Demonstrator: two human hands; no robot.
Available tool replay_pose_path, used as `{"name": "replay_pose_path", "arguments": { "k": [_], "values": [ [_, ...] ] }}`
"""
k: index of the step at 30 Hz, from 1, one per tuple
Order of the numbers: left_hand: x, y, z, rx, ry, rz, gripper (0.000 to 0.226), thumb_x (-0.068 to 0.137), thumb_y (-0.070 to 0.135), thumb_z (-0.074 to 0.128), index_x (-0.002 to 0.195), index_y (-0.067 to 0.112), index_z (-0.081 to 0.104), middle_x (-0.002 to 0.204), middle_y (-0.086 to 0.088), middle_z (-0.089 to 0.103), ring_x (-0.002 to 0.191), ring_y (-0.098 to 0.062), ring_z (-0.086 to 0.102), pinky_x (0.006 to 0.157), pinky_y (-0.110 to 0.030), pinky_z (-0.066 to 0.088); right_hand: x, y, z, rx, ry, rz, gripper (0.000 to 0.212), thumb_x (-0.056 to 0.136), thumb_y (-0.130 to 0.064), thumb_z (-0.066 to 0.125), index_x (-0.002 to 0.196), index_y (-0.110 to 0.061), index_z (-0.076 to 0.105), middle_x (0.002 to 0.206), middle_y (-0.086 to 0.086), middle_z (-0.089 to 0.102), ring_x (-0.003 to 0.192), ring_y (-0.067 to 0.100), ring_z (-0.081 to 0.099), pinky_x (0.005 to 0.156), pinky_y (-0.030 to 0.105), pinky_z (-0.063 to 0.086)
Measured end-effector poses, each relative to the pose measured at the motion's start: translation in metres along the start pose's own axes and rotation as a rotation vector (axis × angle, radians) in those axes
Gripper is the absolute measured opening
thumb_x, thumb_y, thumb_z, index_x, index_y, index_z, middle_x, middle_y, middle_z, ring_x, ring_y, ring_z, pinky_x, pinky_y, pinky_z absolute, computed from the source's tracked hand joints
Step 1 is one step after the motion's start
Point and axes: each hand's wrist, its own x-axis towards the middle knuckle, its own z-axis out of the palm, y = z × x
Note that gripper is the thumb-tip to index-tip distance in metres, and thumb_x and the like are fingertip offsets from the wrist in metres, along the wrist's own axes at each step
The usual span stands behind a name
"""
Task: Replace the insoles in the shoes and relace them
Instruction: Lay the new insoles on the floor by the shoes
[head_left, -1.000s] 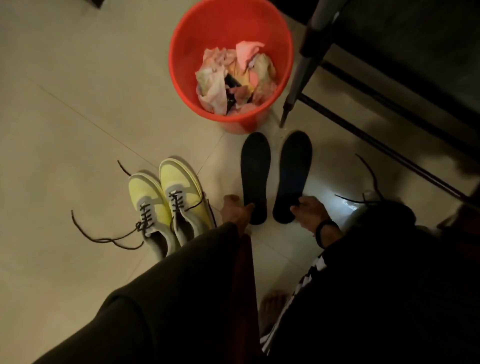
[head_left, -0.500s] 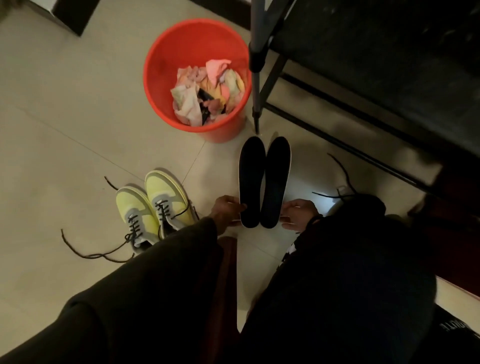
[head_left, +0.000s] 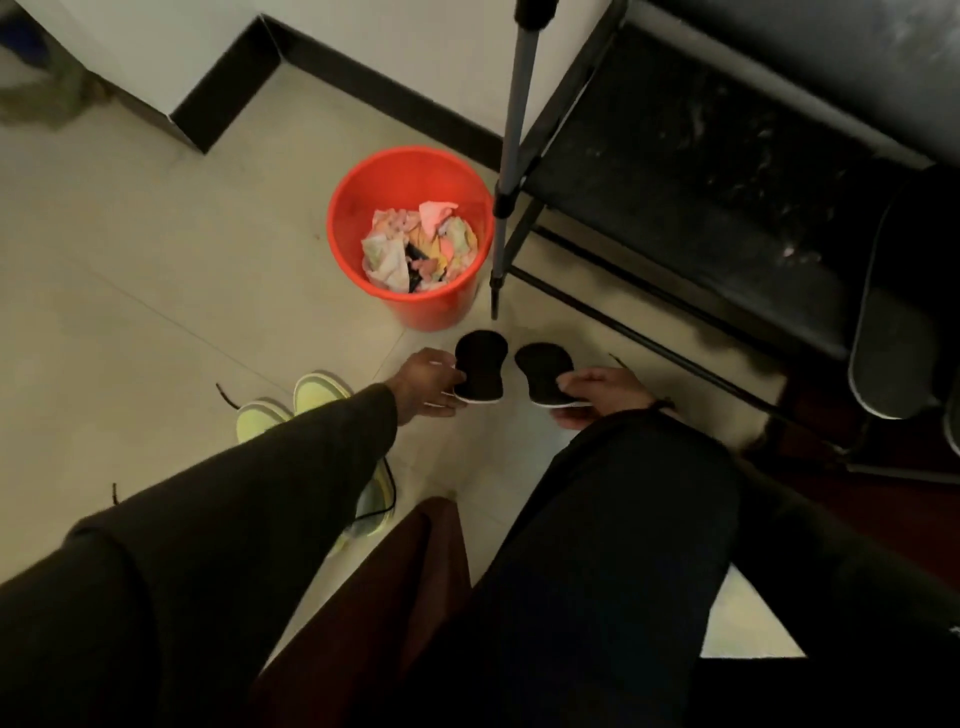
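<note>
Two black insoles are lifted off the tiled floor, seen end-on. My left hand (head_left: 428, 383) grips the left insole (head_left: 480, 371) by its near end. My right hand (head_left: 597, 392) grips the right insole (head_left: 545, 379) the same way. A pair of yellow shoes (head_left: 291, 410) with loose black laces stands on the floor at the left; my left sleeve hides most of them. A stray lace end (head_left: 228, 397) lies left of the shoes.
A red bucket (head_left: 410, 176) holding crumpled papers stands just beyond the insoles. A grey tripod leg (head_left: 511, 156) comes down beside it. A black metal-framed bench (head_left: 701, 171) fills the right. My knees cover the lower view.
The insoles lay flat on the floor, were pushed together side by side, and are now raised in my hands. The view has pulled back and up.
</note>
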Motion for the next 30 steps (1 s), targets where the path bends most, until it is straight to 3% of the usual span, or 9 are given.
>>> {"name": "replay_pose_path", "arguments": {
  "k": [2,5,9,13,18,21,25,30],
  "values": [
    [-0.018,0.028,-0.008,0.102,-0.056,0.039,0.030,0.101,0.020,0.061,0.129,0.008,0.060,0.105,-0.011,0.067,0.084,-0.023,0.068,0.081,-0.039,0.059,-0.032,-0.032,-0.009,0.017,-0.026,0.020,0.020,0.098,-0.023,0.063,0.105,-0.005,0.067,0.098,0.020,0.075,0.082,0.028,0.075,0.083,0.042,0.061],
    [-0.046,0.063,-0.010,0.183,-0.126,0.069,0.034,0.102,0.032,0.059,0.121,0.005,0.067,0.095,-0.009,0.072,0.077,-0.019,0.070,0.081,-0.036,0.060,-0.066,-0.055,-0.023,0.152,-0.002,0.005,0.032,0.103,-0.035,0.053,0.112,-0.005,0.058,0.092,0.023,0.075,0.072,0.028,0.074,0.065,0.036,0.062],
    [-0.096,0.099,-0.004,0.184,-0.075,0.112,0.028,0.099,0.039,0.063,0.105,0.012,0.067,0.082,-0.003,0.070,0.071,-0.016,0.066,0.079,-0.033,0.058,-0.116,-0.065,-0.032,0.266,0.040,-0.030,0.037,0.103,-0.042,0.051,0.114,-0.007,0.055,0.104,0.026,0.073,0.084,0.032,0.075,0.072,0.037,0.060],
    [-0.154,0.121,0.006,0.108,-0.036,0.144,0.021,0.100,0.034,0.061,0.104,0.014,0.062,0.078,-0.004,0.065,0.070,-0.017,0.060,0.093,-0.038,0.056,-0.173,-0.074,-0.037,0.336,0.047,-0.099,0.042,0.102,-0.042,0.052,0.121,-0.005,0.060,0.108,0.023,0.073,0.098,0.033,0.072,0.088,0.041,0.058],
    [-0.223,0.140,0.017,0.155,-0.065,0.235,0.023,0.098,0.040,0.064,0.093,0.018,0.060,0.078,-0.003,0.062,0.073,-0.016,0.059,0.092,-0.039,0.058,-0.246,-0.090,-0.043,0.387,-0.010,-0.202,0.036,0.101,-0.044,0.052,0.113,-0.014,0.067,0.106,0.017,0.075,0.082,0.024,0.074,0.081,0.038,0.060],
    [-0.257,0.152,0.027,0.195,-0.110,0.308,0.031,0.094,0.047,0.068,0.102,0.018,0.062,0.074,-0.001,0.063,0.071,-0.015,0.060,0.091,-0.038,0.058,-0.285,-0.095,-0.045,0.363,-0.032,-0.270,0.033,0.097,-0.044,0.059,0.106,-0.013,0.069,0.109,0.016,0.075,0.085,0.022,0.073,0.083,0.037,0.059],
    [-0.296,0.168,0.038,0.261,-0.186,0.382,0.041,0.084,0.053,0.077,0.099,0.016,0.067,0.079,-0.003,0.065,0.077,-0.016,0.062,0.091,-0.038,0.058,-0.336,-0.090,-0.047,0.320,-0.047,-0.384,0.040,0.084,-0.041,0.074,0.112,-0.012,0.069,0.112,0.015,0.074,0.091,0.020,0.071,0.084,0.035,0.060],
    [-0.333,0.174,0.038,0.278,-0.252,0.444,0.041,0.078,0.045,0.085,0.101,0.013,0.071,0.085,-0.003,0.067,0.075,-0.015,0.064,0.083,-0.035,0.059,-0.375,-0.077,-0.054,0.313,-0.030,-0.515,0.044,0.077,-0.028,0.076,0.117,-0.011,0.069,0.108,0.015,0.074,0.088,0.020,0.070,0.086,0.036,0.059]
  ]
}}
